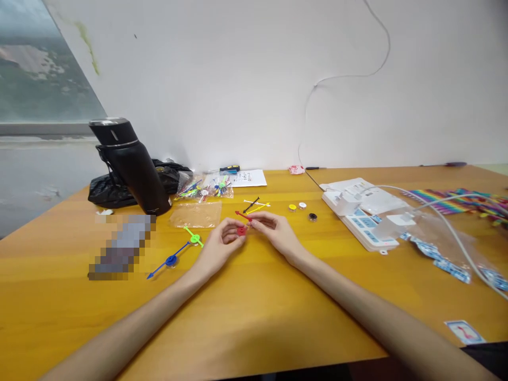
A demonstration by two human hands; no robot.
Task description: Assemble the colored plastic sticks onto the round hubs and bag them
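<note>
Between the fingertips of my left hand [224,242] is a small round red base [241,231]. My right hand [277,233] pinches a red arrow pointer [243,216], its tip aimed left, just above the base. Whether the two red pieces touch, I cannot tell. Left of my left hand lie a green arrow spinner [194,239] and a blue arrow spinner [170,260], each with its pointer on a round base. Beyond my hands are loose black, white and yellow arrow pointers [257,205]. Further right sit a yellow base [292,207], a white base [302,205] and a black base [313,217].
A black flask [133,169] and a blurred flat object [123,246] stand and lie at left. Bagged spinner parts [204,188], an unfilled clear bag [196,214] and a screwdriver [230,169] are behind. At right are a power strip [367,227] with cables and rainbow-coloured strips [440,200].
</note>
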